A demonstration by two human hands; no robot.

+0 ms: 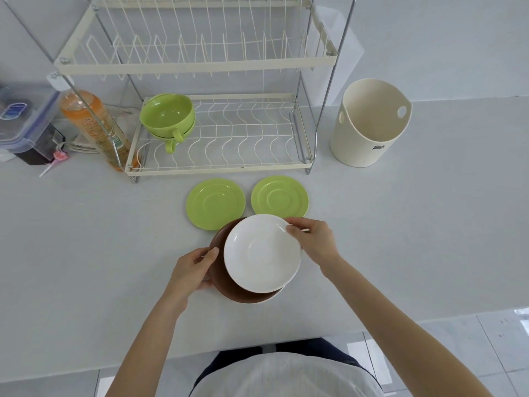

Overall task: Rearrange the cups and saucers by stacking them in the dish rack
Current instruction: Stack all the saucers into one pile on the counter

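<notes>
A white saucer (262, 255) lies tilted over a brown saucer (221, 277) above the counter near me. My right hand (310, 240) pinches the white saucer's far right rim. My left hand (194, 267) grips the brown saucer's left edge. A sliver of another white saucer (276, 295) shows under the brown one. Two green saucers (215, 203) (280, 198) lie flat side by side on the counter in front of the dish rack (217, 167). Two stacked green cups (169, 116) sit in the left end of the rack's lower tier.
A cream plastic bucket (369, 124) stands right of the rack. An orange bottle (91, 124), a lidded plastic box (24, 116) and a pink lollipop (58, 157) crowd the left. The counter's near edge (400, 323) drops to a tiled floor.
</notes>
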